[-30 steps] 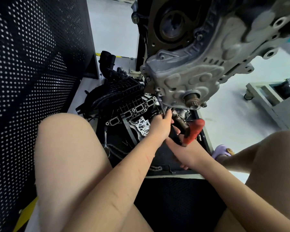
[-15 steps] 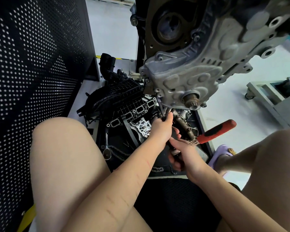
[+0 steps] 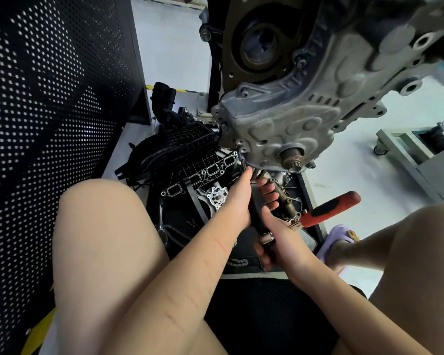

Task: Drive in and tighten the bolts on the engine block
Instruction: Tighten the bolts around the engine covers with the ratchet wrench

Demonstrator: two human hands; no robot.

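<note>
My left hand is curled round the black extension bar, steadying its tip on a bolt just above my fingers, at the lower edge of the engine block. My right hand grips the ratchet head just below, its red handle out to the right, so I judge the swing has room.

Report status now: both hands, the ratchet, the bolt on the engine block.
Left hand steadies extension bar up at bolt. Right hand grips ratchet head, red handle free. Engine block edge unobstructed.
</note>
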